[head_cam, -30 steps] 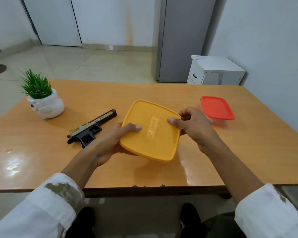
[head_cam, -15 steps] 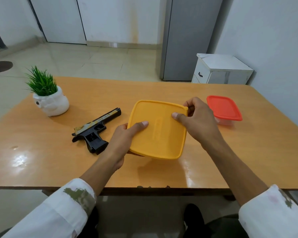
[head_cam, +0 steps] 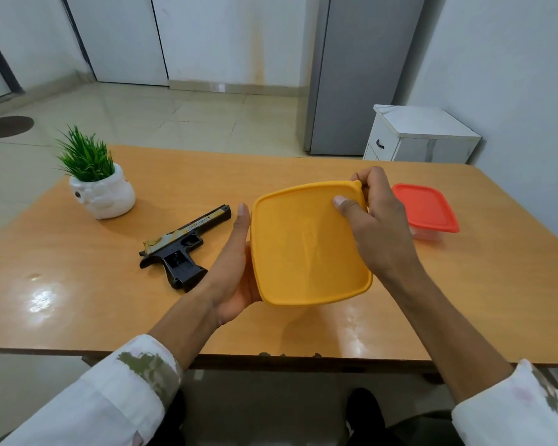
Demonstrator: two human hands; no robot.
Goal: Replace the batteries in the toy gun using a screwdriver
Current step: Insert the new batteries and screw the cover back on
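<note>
A black toy gun (head_cam: 182, 249) with a gold slide lies on the wooden table (head_cam: 78, 300), left of centre, barrel pointing away to the right. I hold a yellow-lidded container (head_cam: 306, 246) above the table. My left hand (head_cam: 236, 272) supports its left side and underside, thumb along the edge. My right hand (head_cam: 372, 223) pinches the lid's far right corner, thumb on top and fingers curled over the rim. No screwdriver or batteries are visible.
A small container with a red lid (head_cam: 427, 210) sits on the table to the right. At the table's left stands a green plant in a white pot (head_cam: 99, 185). Beyond the table are a white cabinet (head_cam: 422, 135) and a grey fridge (head_cam: 361, 75).
The yellow container has turned and risen slightly. My right hand slid to its far right corner, and my left thumb came off the lid top to the left edge.
</note>
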